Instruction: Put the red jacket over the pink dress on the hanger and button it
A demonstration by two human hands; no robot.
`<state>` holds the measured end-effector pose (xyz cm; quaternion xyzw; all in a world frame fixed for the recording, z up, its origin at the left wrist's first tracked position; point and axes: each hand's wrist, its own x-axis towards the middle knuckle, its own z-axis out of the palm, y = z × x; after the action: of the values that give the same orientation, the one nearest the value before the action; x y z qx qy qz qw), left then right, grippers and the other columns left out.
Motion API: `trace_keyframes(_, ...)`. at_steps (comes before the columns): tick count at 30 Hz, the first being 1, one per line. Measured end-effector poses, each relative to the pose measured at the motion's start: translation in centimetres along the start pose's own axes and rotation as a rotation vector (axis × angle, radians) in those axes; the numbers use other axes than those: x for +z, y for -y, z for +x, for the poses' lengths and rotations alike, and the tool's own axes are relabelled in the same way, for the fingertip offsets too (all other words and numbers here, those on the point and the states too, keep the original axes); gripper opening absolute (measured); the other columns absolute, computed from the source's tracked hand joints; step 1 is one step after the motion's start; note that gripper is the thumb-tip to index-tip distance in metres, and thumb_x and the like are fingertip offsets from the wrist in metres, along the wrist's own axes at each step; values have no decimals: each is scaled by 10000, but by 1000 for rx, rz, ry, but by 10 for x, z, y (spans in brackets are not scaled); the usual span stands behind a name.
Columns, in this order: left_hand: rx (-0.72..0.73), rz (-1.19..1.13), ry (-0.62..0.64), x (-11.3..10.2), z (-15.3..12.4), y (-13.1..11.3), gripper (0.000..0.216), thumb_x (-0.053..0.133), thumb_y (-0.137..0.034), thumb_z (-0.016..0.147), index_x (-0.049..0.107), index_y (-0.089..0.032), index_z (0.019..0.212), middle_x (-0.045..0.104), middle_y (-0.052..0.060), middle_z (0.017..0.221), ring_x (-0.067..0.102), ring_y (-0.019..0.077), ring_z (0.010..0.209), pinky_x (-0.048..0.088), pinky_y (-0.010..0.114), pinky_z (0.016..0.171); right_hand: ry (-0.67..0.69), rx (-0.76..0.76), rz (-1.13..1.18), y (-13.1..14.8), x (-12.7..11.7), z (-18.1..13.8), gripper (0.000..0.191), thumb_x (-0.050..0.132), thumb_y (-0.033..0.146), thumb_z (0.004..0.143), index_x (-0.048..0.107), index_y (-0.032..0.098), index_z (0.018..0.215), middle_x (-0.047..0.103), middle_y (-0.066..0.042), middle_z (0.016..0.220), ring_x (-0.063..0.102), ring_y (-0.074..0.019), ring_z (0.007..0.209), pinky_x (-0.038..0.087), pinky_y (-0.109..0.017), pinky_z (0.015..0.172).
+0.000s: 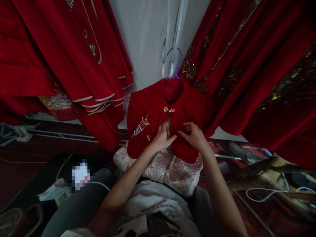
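Observation:
A short red jacket [150, 98] hangs on a purple hanger [177, 65] in front of me, its lower part resting over pale pink brocade fabric [160, 169] on my lap. A beaded flower clasp [169, 110] joins the jacket at the neck, and a tasselled fan ornament [142, 125] lies on its left panel. My left hand [163, 137] is at the front opening, thumb held apart, other fingers flat along the edge and partly hidden. Over the right panel is my right hand [194, 135], fingers apart and slightly bent, holding nothing.
Red garments [98, 79] with pale piping hang at left; others with gold sequins [278, 89] hang at right. Behind stands a white cabinet [145, 39]. A power strip [63, 196] lies at lower left. White cord [261, 194] and wooden pieces [269, 164] are at right.

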<state>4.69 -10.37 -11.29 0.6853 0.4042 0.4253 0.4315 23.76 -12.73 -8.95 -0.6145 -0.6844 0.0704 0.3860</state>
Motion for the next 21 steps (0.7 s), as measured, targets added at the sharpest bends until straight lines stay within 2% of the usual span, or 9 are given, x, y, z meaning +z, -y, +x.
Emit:
trace_keyframes(2,-50,-77,-86,8,6,4,859,767,-304,699,329,-136,1419,308,235,1522,325,341,1414,335,523,1133,43,45,107,4,-9,0,353,696,434,770,623,178,1001,662,-87,888,643,-213,778,553,-401,745)
trace_keyframes(4,-73,-267,-43,13,10,2,891,764,-289,706,270,-202,1443,312,201,1529,441,310,1339,402,506,1083,103,78,222,11,-20,-1,330,671,448,799,648,189,1002,692,-68,850,664,-188,742,565,-364,714)
trace_keyframes(6,-64,-433,82,12,9,-7,813,771,-295,702,353,-228,1396,412,169,1477,568,266,1199,473,460,1011,142,81,318,20,-31,-2,321,662,457,809,668,195,994,710,-62,834,681,-180,740,570,-338,694)
trace_keyframes(9,-64,-552,258,4,2,-22,537,735,-329,741,551,-190,1227,627,123,1244,638,230,1054,507,408,948,141,71,407,34,-44,-4,311,668,469,806,681,193,948,721,-72,851,690,-187,760,569,-314,652)
trace_keyframes(11,-42,-545,257,-5,-5,-26,443,699,-353,774,596,-180,1168,679,95,1113,642,226,1030,505,399,940,135,74,442,42,-50,-6,308,670,471,807,677,190,933,723,-77,862,690,-188,761,563,-303,632)
trace_keyframes(13,50,-421,99,-14,-10,-21,409,716,-363,757,619,-181,1110,666,79,1095,621,226,1047,485,396,960,128,75,462,49,-55,-9,301,671,462,812,672,189,939,722,-75,865,690,-186,760,558,-296,630)
trace_keyframes(18,309,-112,-420,-34,-28,-9,219,693,-355,763,628,-184,884,579,71,1165,543,233,1154,418,379,1029,146,50,487,64,-53,-15,252,656,429,837,660,195,933,717,-59,859,685,-170,752,555,-289,643)
trace_keyframes(20,325,-109,-486,-40,-36,-15,185,678,-349,767,591,-192,807,595,59,1122,567,221,1101,454,363,978,178,28,484,72,-45,-18,237,640,426,849,662,204,927,714,-53,863,682,-169,770,553,-284,640)
trace_keyframes(21,294,-159,-458,-43,-39,-19,182,658,-357,775,572,-198,804,611,51,1059,596,203,1017,493,342,898,204,13,483,77,-41,-19,229,630,425,857,664,209,927,712,-48,866,680,-167,779,552,-280,638)
